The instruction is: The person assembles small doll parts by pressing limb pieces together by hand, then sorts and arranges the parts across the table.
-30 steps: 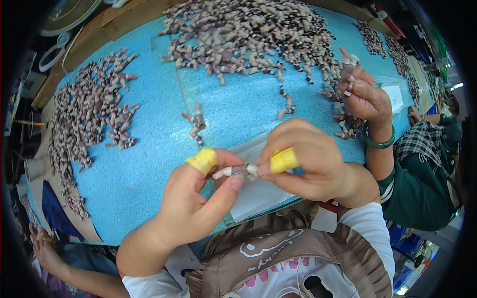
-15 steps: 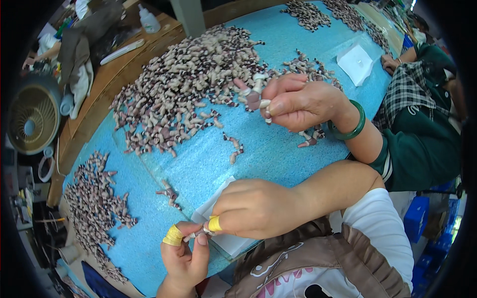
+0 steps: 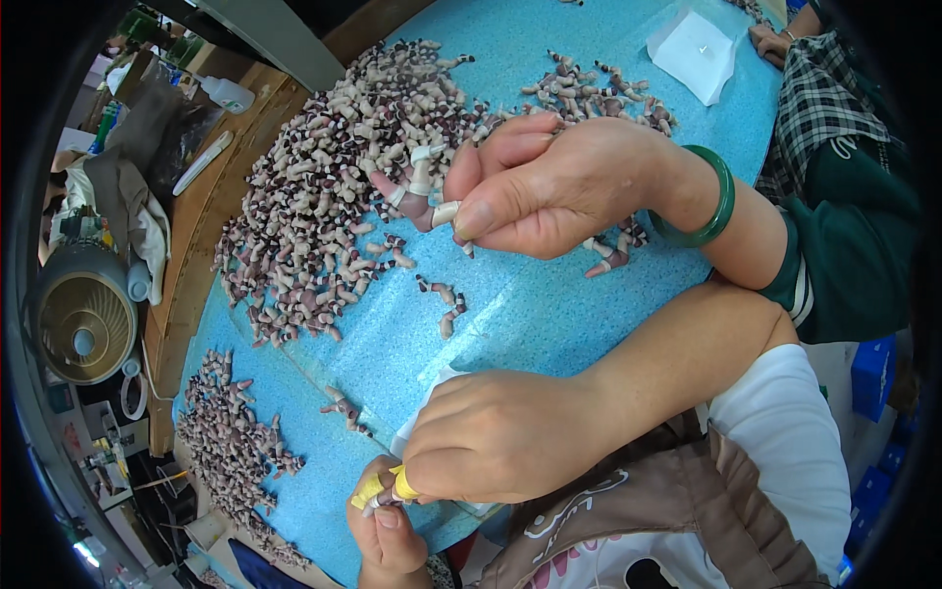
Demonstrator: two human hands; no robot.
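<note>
One small pale-and-mauve piece (image 3: 384,500) pinched between the nearly closed left hand (image 3: 391,538) and curled right hand (image 3: 502,437).

The left hand (image 3: 391,542) and right hand (image 3: 502,432) meet, fingers pinched, the right forearm (image 3: 677,358) slanting down leftward.

Over there, main heap (image 3: 324,187) on surface (image 3: 520,304), beyond hands (image 3: 496,432); smaller heap (image 3: 231,447) left; lone piece (image 3: 345,410) between smaller heap and hands; fan (image 3: 86,324) farther left; paper (image 3: 692,56) far right.
</note>
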